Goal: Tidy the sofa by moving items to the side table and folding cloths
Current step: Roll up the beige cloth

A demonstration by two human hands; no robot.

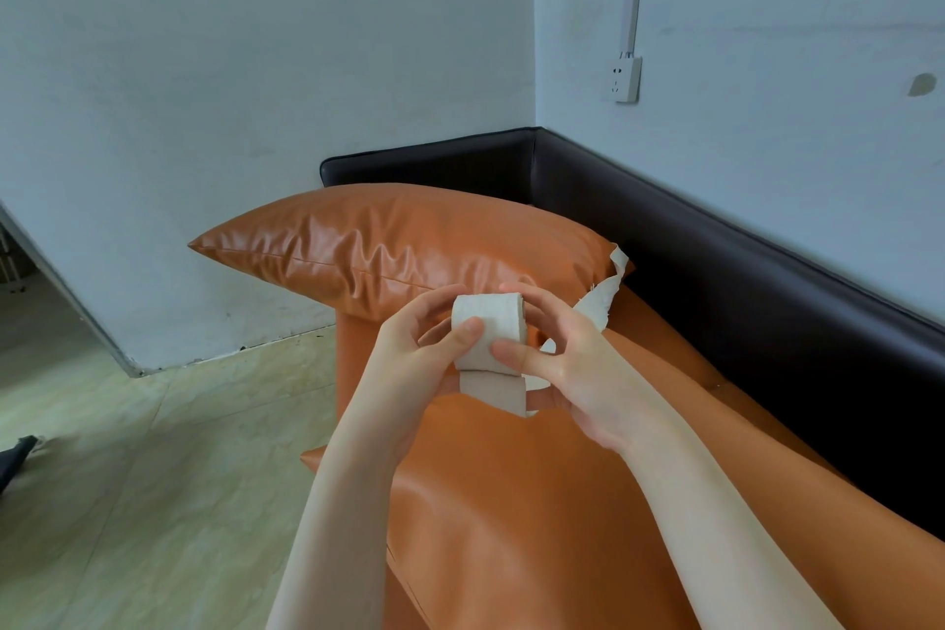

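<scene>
So the cloth strip (488, 330) is up in the air between both hands, over the front half of the sofa seat (511, 501), just in front of the orange cushion (368, 246) that's propped at the armrest end. Most of it is already wound into a fat little roll, with a flat bit hanging below and a loose tail (606, 292) trailing off toward the back edge of the seat by the dark backrest (716, 240).

Left hand (424, 353) has its fingers curled round the roll, thumb pressed on the face of it. Right hand (567, 363) is pinching the other side, fingers wrapped behind.

Handling-wise I'd guess it's super light and floppy, woven stuff with frayed edges, not slippery and nothing to break. The catch is that a soft roll will probably spring loose the second you let go. I'd keep one thumb on the outer wrap, hold the roll by its ends, and feed the tail in with the other hand under a bit of tension
</scene>
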